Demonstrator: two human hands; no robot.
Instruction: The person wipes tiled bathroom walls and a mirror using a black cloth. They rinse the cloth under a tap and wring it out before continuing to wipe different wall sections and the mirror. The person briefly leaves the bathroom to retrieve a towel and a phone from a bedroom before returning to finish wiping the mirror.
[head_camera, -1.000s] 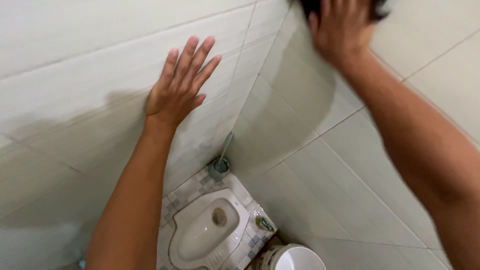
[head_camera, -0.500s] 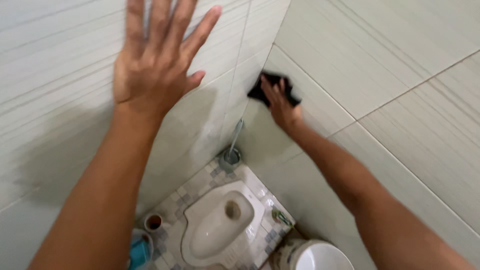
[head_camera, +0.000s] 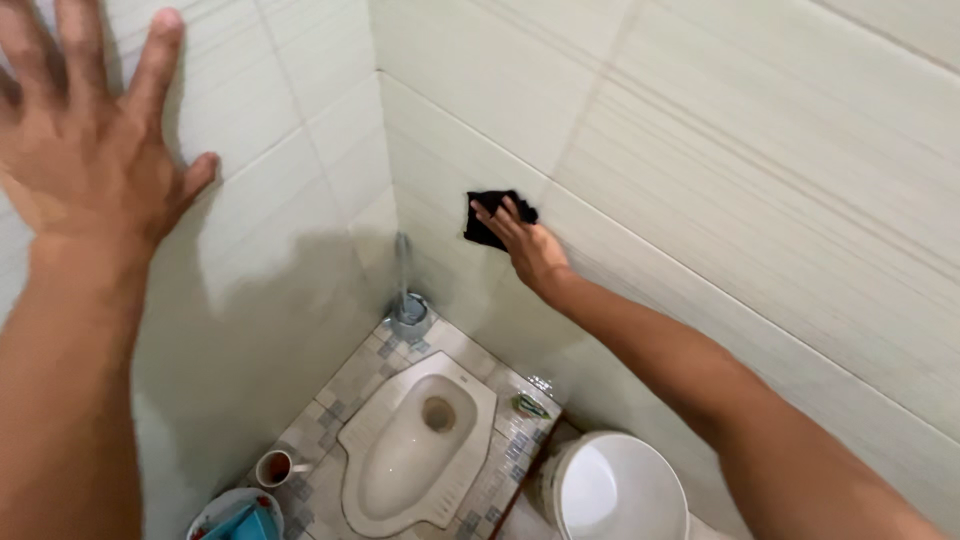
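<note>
Small black cloth (head_camera: 497, 217) sits flat on the pale tiled right wall (head_camera: 760, 170), near the corner, pinned there under your right hand (head_camera: 530, 245); fingers spread over it and pressing rather than clenched, so it stays against the tile. Your left hand (head_camera: 85, 150) holds nothing, palm open and fingers splayed on the pale tiled left wall (head_camera: 300, 130), probably bracing you as you lean in. Below, a white ceramic squat toilet (head_camera: 415, 450) set in a mosaic-tiled platform (head_camera: 350, 385), a metal pipe (head_camera: 405, 290) rising in the corner. White plastic bucket (head_camera: 615, 490) just right of the platform. Small round cup (head_camera: 275, 467) and a bowl with a blue scoop (head_camera: 240, 520) at the lower left. Small green oval label (head_camera: 532, 405) on the platform's right edge, print too small.
</note>
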